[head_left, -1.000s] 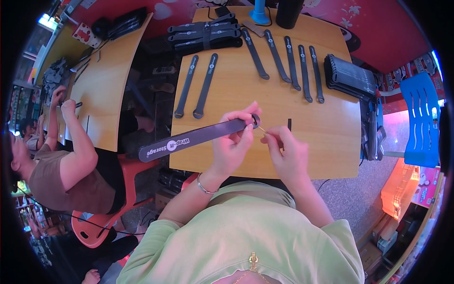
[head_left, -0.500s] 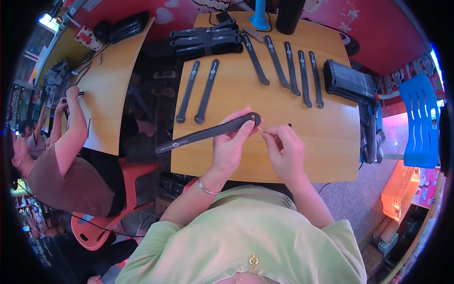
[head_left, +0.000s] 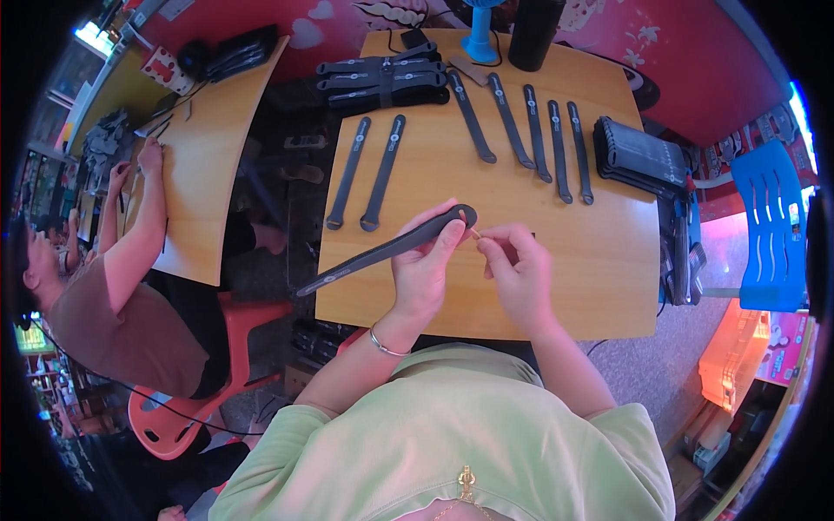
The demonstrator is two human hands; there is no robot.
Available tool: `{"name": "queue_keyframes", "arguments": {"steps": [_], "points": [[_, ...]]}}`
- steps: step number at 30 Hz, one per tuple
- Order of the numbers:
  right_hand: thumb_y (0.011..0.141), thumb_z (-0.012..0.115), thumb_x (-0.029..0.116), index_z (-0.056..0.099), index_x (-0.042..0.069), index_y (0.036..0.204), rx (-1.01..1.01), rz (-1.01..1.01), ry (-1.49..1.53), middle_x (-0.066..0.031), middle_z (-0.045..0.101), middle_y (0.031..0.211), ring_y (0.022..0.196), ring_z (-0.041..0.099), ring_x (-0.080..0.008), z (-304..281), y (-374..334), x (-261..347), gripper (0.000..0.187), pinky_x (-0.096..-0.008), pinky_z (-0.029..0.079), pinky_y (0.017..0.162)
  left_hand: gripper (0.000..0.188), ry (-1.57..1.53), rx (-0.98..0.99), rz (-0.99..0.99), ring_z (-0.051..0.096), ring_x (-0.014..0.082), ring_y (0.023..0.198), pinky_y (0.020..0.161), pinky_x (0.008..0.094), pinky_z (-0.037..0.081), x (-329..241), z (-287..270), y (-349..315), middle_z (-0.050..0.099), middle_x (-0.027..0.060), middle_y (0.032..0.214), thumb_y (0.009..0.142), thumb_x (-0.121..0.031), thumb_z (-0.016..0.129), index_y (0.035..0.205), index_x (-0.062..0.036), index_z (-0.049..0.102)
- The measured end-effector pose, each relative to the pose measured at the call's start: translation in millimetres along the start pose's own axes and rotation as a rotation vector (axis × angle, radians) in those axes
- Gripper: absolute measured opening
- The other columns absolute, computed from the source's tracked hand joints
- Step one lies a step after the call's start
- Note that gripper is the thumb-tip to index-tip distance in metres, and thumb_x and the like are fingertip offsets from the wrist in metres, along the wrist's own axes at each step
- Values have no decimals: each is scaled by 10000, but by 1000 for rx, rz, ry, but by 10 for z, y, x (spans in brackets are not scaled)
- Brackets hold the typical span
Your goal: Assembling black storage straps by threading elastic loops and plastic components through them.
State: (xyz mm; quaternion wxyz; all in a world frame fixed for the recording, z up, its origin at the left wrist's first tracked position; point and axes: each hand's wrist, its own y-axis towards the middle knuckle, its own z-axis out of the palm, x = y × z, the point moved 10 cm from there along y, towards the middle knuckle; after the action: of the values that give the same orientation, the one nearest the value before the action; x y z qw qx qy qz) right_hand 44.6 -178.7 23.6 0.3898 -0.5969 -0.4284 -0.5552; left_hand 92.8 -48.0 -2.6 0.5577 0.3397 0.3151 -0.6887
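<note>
The left hand (head_left: pixel 423 265) grips the rounded end of a long, flat, dark grey strap (head_left: pixel 387 250) above the wooden table (head_left: pixel 565 260). The right hand (head_left: pixel 517 269) pinches its fingertips (head_left: pixel 483 244) narrowly just beside that end, on something too small to make out.

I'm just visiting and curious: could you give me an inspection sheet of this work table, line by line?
Surface: wooden table, bare near its front edge.
Job's things: long dark strap, its rounded end in the left hand; right hand pinches something small and thin at that end.
Clutter: two straps lying side by side; five more in a row; stacked straps at the far edge; black bundle on the right; blue fan base; black cylinder.
Grips: both hands closed, as told above.
Cables: a thin dark one near the fan base.
Surroundings: another person at a neighbouring table; red chair; blue chair.
</note>
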Motion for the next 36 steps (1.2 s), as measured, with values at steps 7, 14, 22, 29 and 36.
{"name": "queue_keyframes", "arguments": {"steps": [7, 14, 22, 29, 36], "points": [[866, 586, 39, 603, -8, 887, 40, -124, -91, -45, 567, 749, 539, 499, -74, 12, 54, 44, 55, -199, 396, 491, 298, -11, -31, 5, 592, 120, 933, 844, 230, 476, -64, 14, -19, 630, 84, 1017, 843, 6, 622, 1136, 22, 567], [924, 527, 118, 593, 43, 928, 308, 389, 575, 9, 549, 735, 504, 400, -35, 300, -51, -259, 101, -165, 293, 451, 305, 29, -8, 33, 590, 111, 925, 825, 218, 473, -118, 36, -19, 634, 79, 1012, 840, 5, 627, 1138, 28, 566], [888, 560, 26, 568, 21, 933, 37, -74, 45, 2, 548, 727, 537, 457, -39, 98, 10, 41, 46, -176, 355, 468, 287, 75, 29, 97, 602, 116, 908, 825, 221, 487, -135, 80, -68, 636, 94, 1021, 842, 1, 626, 1121, 39, 568], [809, 630, -17, 602, 57, 991, -107, -256, -108, -26, 572, 714, 570, 523, -73, -34, 20, 226, 199, -205, 403, 481, 271, 104, 15, 65, 597, 103, 899, 824, 217, 478, -128, 43, -29, 645, 83, 995, 838, -9, 637, 1099, 36, 583], [640, 658, -15, 677, 155, 1013, -28, -837, -757, -13, 496, 665, 526, 518, -124, 63, -86, 648, 410, -256, 415, 437, 233, 240, 143, -63, 601, 104, 868, 799, 220, 483, -181, 53, 63, 651, 72, 957, 836, -41, 651, 1053, 31, 610]]}}
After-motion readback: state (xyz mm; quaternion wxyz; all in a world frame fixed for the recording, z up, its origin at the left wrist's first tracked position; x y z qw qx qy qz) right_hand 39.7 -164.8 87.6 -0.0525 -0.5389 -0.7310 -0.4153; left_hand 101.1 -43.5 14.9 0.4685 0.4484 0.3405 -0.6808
